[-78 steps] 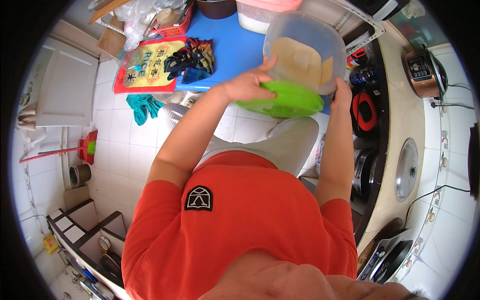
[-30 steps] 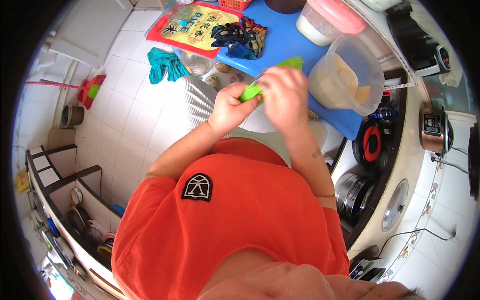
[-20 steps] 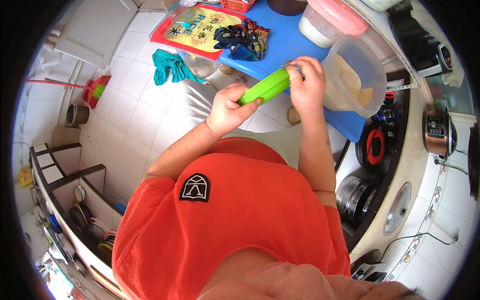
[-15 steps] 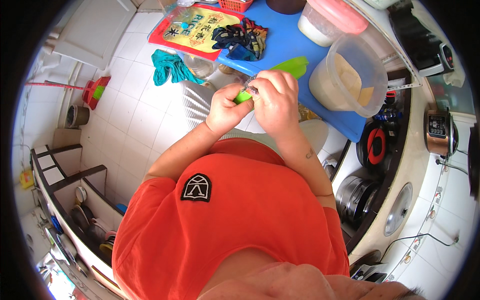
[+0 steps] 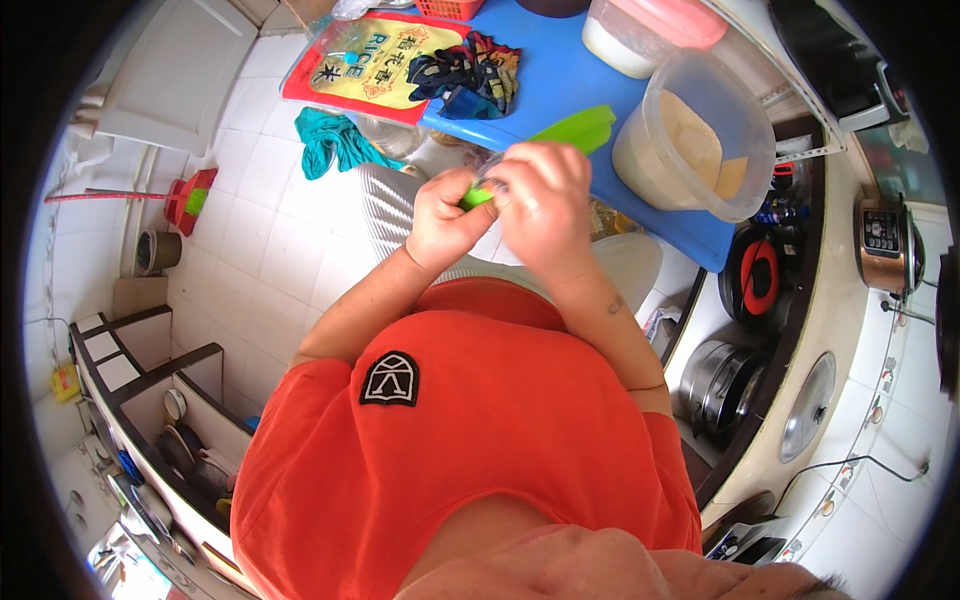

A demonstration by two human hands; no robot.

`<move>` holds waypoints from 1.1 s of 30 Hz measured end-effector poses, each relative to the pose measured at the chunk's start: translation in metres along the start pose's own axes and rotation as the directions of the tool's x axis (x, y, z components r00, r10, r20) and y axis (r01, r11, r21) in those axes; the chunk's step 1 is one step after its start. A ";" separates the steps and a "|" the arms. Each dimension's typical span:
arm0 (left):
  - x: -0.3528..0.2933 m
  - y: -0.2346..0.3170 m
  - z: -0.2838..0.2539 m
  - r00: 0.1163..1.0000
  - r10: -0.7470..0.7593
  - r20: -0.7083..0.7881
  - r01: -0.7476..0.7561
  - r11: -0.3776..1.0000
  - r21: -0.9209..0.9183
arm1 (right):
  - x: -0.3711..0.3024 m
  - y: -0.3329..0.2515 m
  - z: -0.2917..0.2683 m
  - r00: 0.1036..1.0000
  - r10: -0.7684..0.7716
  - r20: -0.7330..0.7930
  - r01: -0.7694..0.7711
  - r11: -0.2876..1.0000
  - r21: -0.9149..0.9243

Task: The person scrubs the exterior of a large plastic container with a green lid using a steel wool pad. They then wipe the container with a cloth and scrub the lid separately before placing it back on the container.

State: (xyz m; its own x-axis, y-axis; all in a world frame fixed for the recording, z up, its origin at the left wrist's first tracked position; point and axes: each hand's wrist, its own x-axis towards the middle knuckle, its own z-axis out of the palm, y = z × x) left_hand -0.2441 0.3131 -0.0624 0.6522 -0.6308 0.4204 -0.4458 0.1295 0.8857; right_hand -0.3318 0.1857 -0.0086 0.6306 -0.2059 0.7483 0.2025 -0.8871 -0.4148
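My left hand (image 5: 443, 218) is closed round the near end of a bright green tool with a broad, flat far end (image 5: 582, 128). Over the middle of the tool, my right hand (image 5: 545, 205) is closed and smeared by motion. A small silvery, crinkled piece (image 5: 490, 165) shows between the fingers of both hands; it is too blurred to name. Both hands are held together in front of my red shirt, at the near edge of the blue table (image 5: 560, 80). The tool's middle is hidden behind my right hand.
On the table lie a red-and-yellow rice bag (image 5: 385, 75) and a crumpled dark patterned cloth (image 5: 470, 75). To the right stand a clear tub of pale powder (image 5: 640, 160) and a pink-lidded container (image 5: 620, 45). A teal cloth (image 5: 335, 140) hangs below; shelves with pots (image 5: 715, 380) flank me.
My right hand has shifted slightly down and left along the green tool and is now more blurred. My left hand keeps its hold. The whole view has shifted a little.
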 end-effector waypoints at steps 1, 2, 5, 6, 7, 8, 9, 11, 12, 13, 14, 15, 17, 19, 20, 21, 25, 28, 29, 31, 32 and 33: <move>0.000 0.002 -0.002 1.000 0.023 0.021 -0.023 1.000 0.021 | 0.000 0.011 -0.005 0.997 0.073 -0.015 -0.072 0.997 0.029; 0.000 0.009 -0.004 0.998 0.048 0.042 -0.049 0.998 0.037 | 0.001 0.024 -0.012 0.989 0.143 -0.028 -0.142 0.988 0.054; 0.000 0.020 -0.006 0.993 0.094 0.069 -0.096 0.995 0.022 | -0.005 0.083 -0.025 0.911 0.407 -0.067 -0.397 0.910 0.118; 0.000 0.019 -0.006 0.992 0.100 0.072 -0.102 0.995 0.021 | -0.010 0.086 -0.024 0.916 0.394 -0.074 -0.385 0.916 0.109; 0.000 0.018 -0.006 0.992 0.106 0.073 -0.108 0.994 0.027 | -0.008 0.083 -0.021 0.922 0.379 -0.080 -0.370 0.923 0.106; 0.000 0.016 -0.007 0.993 0.095 0.070 -0.098 0.994 0.039 | -0.005 0.079 -0.018 0.927 0.364 -0.087 -0.355 0.929 0.103; 0.000 0.015 -0.007 0.994 0.083 0.067 -0.087 0.995 0.052 | -0.006 0.070 -0.016 0.954 0.293 -0.070 -0.288 0.955 0.078; -0.001 0.012 -0.009 0.996 0.071 0.057 -0.075 0.995 0.073 | 0.001 0.033 -0.012 0.995 0.102 -0.005 -0.101 0.991 0.093; -0.002 0.011 -0.010 0.996 0.074 0.053 -0.078 0.994 0.076 | 0.003 0.029 -0.014 0.995 0.097 0.004 -0.097 0.991 0.090; -0.002 0.012 -0.010 0.996 0.078 0.050 -0.082 0.994 0.078 | 0.004 0.026 -0.016 0.996 0.093 0.012 -0.094 0.992 0.085; -0.002 0.012 -0.011 0.994 0.094 0.056 -0.097 0.994 0.052 | 0.004 0.024 -0.017 0.996 0.089 0.019 -0.090 0.993 0.081; -0.001 0.012 -0.013 0.992 0.110 0.061 -0.112 0.993 0.025 | 0.004 0.035 -0.018 0.992 0.123 -0.004 -0.122 0.987 0.102; 0.002 0.015 -0.014 0.986 0.147 0.084 -0.146 0.989 -0.019 | 0.008 0.077 -0.031 0.981 0.184 -0.053 -0.176 0.976 0.129; 0.001 0.017 -0.020 0.979 0.170 0.115 -0.167 0.985 -0.036 | 0.009 0.091 -0.044 0.954 0.290 0.070 -0.296 0.894 0.337; 0.002 0.017 -0.022 0.978 0.151 0.144 -0.143 0.987 -0.068 | 0.009 0.094 -0.052 0.941 0.305 0.147 -0.334 0.906 0.258; 0.003 0.016 -0.024 0.976 0.134 0.173 -0.118 0.988 -0.099 | 0.008 0.095 -0.054 0.947 0.291 0.137 -0.318 0.912 0.257; 0.019 0.028 -0.031 0.899 0.003 0.438 0.035 0.996 -0.078 | 0.021 0.077 -0.058 0.982 0.134 0.132 -0.157 0.971 0.182; 0.026 0.026 -0.019 0.884 -0.136 0.447 0.085 0.987 0.133 | 0.024 0.062 -0.041 0.990 -0.007 0.143 -0.003 0.997 0.075; 0.023 0.023 -0.017 0.896 -0.166 0.411 0.138 0.986 0.099 | 0.024 0.058 -0.036 0.988 -0.046 0.144 0.040 0.998 0.041; 0.014 0.009 -0.013 0.912 -0.228 0.340 0.235 0.972 0.021 | 0.024 0.051 -0.028 0.990 -0.039 0.137 0.038 0.999 0.009; 0.009 0.009 -0.011 0.921 -0.251 0.297 0.291 0.952 -0.098 | 0.025 0.039 -0.025 0.992 -0.070 0.105 0.071 0.997 -0.007; 0.008 0.007 -0.012 0.905 -0.299 0.303 0.368 0.907 -0.204 | 0.024 0.027 -0.021 0.992 -0.101 0.073 0.103 0.994 -0.024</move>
State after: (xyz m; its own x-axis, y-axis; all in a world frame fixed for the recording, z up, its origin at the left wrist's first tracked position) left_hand -0.2344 0.3183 -0.0508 0.5373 -0.8415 0.0560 -0.0389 0.0416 0.9984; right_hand -0.3270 0.1481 0.0089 0.6603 -0.0843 0.7463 0.2484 -0.9133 -0.3229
